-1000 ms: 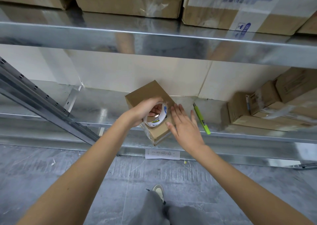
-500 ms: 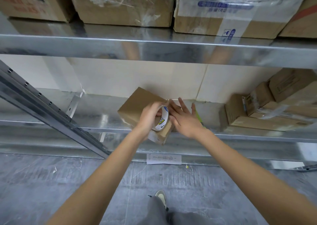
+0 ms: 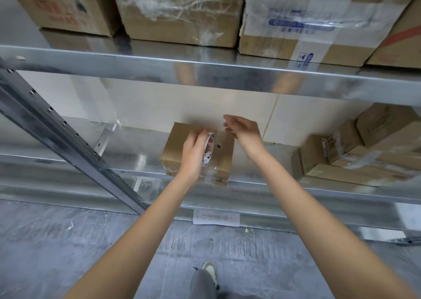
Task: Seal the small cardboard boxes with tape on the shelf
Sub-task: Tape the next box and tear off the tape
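Note:
A small brown cardboard box (image 3: 224,159) sits at the front edge of the lower metal shelf (image 3: 68,159), with clear tape over its near end. My left hand (image 3: 194,152) grips a roll of tape (image 3: 208,152) held on edge over the box top. My right hand (image 3: 242,132) hovers above the box's far right corner with its fingers straight, holding nothing. The green cutter is hidden behind my right arm.
Several small taped boxes (image 3: 355,155) are piled at the right of the same shelf. Large cartons (image 3: 182,13) fill the upper shelf. A slanted metal upright (image 3: 68,139) crosses on the left. A paper label (image 3: 216,217) hangs below the shelf edge.
The box has turned square to the shelf edge. My left hand has carried the roll back along the box top. My right hand has lifted off the box and moved toward the back.

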`<control>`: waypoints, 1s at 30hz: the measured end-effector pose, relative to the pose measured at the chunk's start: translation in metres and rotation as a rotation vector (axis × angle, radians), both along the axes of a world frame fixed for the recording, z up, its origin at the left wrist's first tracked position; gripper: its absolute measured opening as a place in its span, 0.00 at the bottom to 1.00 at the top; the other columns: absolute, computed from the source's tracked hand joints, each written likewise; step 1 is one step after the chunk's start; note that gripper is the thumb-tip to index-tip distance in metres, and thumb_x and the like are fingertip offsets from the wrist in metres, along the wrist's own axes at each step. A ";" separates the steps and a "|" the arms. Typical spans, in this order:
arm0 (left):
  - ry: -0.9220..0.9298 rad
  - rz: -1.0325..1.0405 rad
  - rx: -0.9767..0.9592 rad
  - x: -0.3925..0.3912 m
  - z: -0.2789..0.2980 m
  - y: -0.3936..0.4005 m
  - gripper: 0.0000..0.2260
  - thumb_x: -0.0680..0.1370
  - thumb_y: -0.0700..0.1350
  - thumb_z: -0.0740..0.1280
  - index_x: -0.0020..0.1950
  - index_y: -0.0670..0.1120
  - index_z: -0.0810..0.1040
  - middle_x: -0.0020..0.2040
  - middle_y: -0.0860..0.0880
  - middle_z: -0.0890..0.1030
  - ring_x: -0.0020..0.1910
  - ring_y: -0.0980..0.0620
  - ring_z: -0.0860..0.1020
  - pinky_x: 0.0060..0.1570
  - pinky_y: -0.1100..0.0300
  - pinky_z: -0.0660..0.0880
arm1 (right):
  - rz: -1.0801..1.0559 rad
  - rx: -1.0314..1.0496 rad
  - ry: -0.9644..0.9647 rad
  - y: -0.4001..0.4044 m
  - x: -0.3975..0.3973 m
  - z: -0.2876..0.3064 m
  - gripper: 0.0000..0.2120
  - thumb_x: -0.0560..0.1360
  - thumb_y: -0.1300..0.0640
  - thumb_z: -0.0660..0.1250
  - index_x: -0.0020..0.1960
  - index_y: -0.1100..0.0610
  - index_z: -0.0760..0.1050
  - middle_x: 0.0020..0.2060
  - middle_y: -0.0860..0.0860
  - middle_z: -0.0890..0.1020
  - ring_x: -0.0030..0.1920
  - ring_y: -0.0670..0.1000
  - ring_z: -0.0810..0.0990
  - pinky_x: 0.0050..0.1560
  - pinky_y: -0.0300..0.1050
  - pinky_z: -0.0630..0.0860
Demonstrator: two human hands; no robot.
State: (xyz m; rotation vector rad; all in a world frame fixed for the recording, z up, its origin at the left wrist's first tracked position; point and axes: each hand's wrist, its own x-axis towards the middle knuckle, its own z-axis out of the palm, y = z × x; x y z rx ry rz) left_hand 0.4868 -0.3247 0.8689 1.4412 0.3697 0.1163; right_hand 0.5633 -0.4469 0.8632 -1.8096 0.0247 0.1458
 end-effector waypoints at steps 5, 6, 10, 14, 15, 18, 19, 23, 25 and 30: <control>-0.112 -0.048 0.046 -0.012 -0.004 -0.001 0.06 0.83 0.43 0.60 0.53 0.44 0.77 0.42 0.49 0.79 0.37 0.60 0.77 0.39 0.69 0.72 | 0.129 -0.050 -0.114 0.003 -0.011 0.028 0.04 0.74 0.61 0.70 0.47 0.57 0.83 0.41 0.49 0.84 0.44 0.47 0.81 0.55 0.40 0.75; -0.132 -0.060 0.053 -0.014 -0.004 -0.002 0.07 0.83 0.43 0.61 0.55 0.43 0.76 0.42 0.49 0.79 0.38 0.60 0.78 0.40 0.68 0.72 | 0.138 -0.082 -0.140 0.003 -0.014 0.032 0.04 0.73 0.63 0.71 0.47 0.58 0.83 0.41 0.49 0.84 0.44 0.46 0.81 0.52 0.36 0.75; -0.207 -0.089 0.063 -0.019 -0.002 -0.002 0.06 0.79 0.47 0.63 0.54 0.51 0.77 0.45 0.55 0.80 0.44 0.56 0.79 0.48 0.65 0.74 | 0.169 -0.125 -0.170 0.002 -0.025 0.042 0.02 0.71 0.62 0.73 0.44 0.59 0.83 0.39 0.49 0.84 0.41 0.45 0.80 0.46 0.32 0.73; -0.248 -0.100 0.088 -0.022 -0.002 0.002 0.08 0.79 0.48 0.62 0.56 0.51 0.77 0.49 0.53 0.81 0.49 0.57 0.80 0.52 0.63 0.75 | 0.181 -0.108 -0.215 0.004 -0.037 0.048 0.02 0.70 0.61 0.75 0.40 0.57 0.83 0.35 0.49 0.84 0.36 0.43 0.78 0.40 0.33 0.73; -0.253 -0.103 0.101 -0.022 -0.002 0.002 0.09 0.79 0.49 0.63 0.57 0.50 0.77 0.51 0.52 0.82 0.50 0.56 0.80 0.53 0.63 0.76 | 0.185 -0.120 -0.230 0.005 -0.040 0.048 0.02 0.70 0.61 0.75 0.40 0.57 0.82 0.34 0.48 0.83 0.34 0.41 0.77 0.38 0.31 0.72; -0.250 -0.103 0.141 -0.024 -0.005 0.005 0.12 0.78 0.46 0.65 0.61 0.48 0.77 0.55 0.49 0.81 0.54 0.56 0.79 0.53 0.64 0.76 | 0.157 -0.170 -0.299 0.009 -0.043 0.046 0.06 0.70 0.64 0.73 0.37 0.55 0.80 0.31 0.41 0.80 0.32 0.38 0.75 0.37 0.28 0.69; -0.244 -0.097 0.136 -0.024 -0.005 0.006 0.13 0.79 0.42 0.66 0.63 0.47 0.76 0.56 0.48 0.81 0.54 0.56 0.79 0.53 0.64 0.76 | 0.139 -0.171 -0.312 0.011 -0.043 0.044 0.07 0.70 0.64 0.72 0.37 0.54 0.80 0.31 0.40 0.80 0.33 0.37 0.75 0.38 0.28 0.68; -0.173 -0.050 -0.001 -0.023 -0.002 0.005 0.26 0.79 0.32 0.64 0.74 0.48 0.65 0.57 0.45 0.83 0.49 0.57 0.81 0.49 0.63 0.77 | 0.090 -0.099 -0.257 0.017 -0.044 0.037 0.12 0.72 0.64 0.72 0.36 0.49 0.76 0.34 0.41 0.79 0.35 0.37 0.75 0.42 0.33 0.70; -0.135 -0.013 -0.056 -0.022 -0.001 0.004 0.27 0.79 0.32 0.65 0.76 0.48 0.63 0.54 0.48 0.84 0.46 0.58 0.82 0.48 0.65 0.77 | 0.069 -0.045 -0.223 0.019 -0.047 0.035 0.11 0.72 0.64 0.72 0.36 0.49 0.76 0.34 0.41 0.79 0.34 0.37 0.75 0.42 0.33 0.70; -0.081 0.108 -0.054 -0.022 0.001 0.003 0.21 0.77 0.33 0.68 0.70 0.43 0.72 0.49 0.51 0.86 0.41 0.60 0.81 0.33 0.68 0.74 | 0.008 0.094 -0.155 0.022 -0.053 0.033 0.06 0.74 0.62 0.72 0.39 0.60 0.77 0.32 0.48 0.77 0.34 0.44 0.72 0.39 0.36 0.69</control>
